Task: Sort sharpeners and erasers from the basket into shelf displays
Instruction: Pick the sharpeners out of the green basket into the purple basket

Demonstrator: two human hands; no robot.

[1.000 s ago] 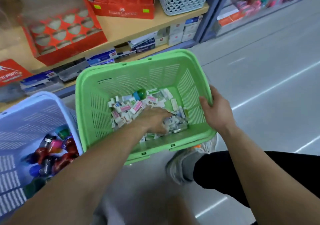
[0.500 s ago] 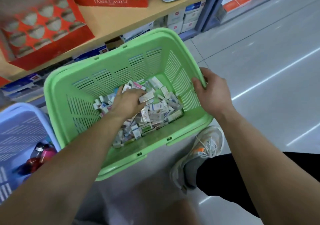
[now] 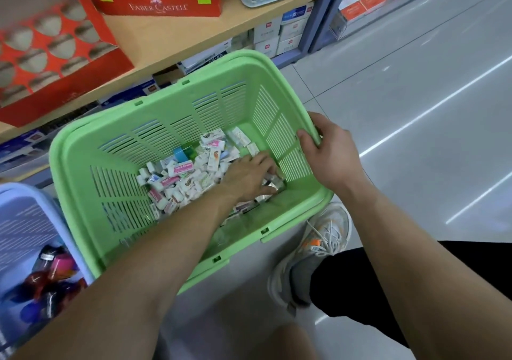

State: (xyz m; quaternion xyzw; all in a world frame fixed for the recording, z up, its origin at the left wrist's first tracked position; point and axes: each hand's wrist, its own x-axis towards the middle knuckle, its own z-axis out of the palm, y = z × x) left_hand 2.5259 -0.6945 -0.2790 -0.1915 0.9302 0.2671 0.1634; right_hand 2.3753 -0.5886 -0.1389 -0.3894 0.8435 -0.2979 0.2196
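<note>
Two big things come first: the long wooden shelf [image 3: 166, 43], and just in front of it the green plastic basket [image 3: 72, 149] with slotted walls. Next, the hands are apart: the right hand [image 3: 329, 152] is clamped on the basket's right rim, and the left hand [image 3: 246, 176] lies on the pile inside, but I cannot tell if it holds one. Smallest are the little white wrapped erasers [image 3: 188, 176] in the basket bottom; they look light and slippery, so pinch one by its long sides.
</note>
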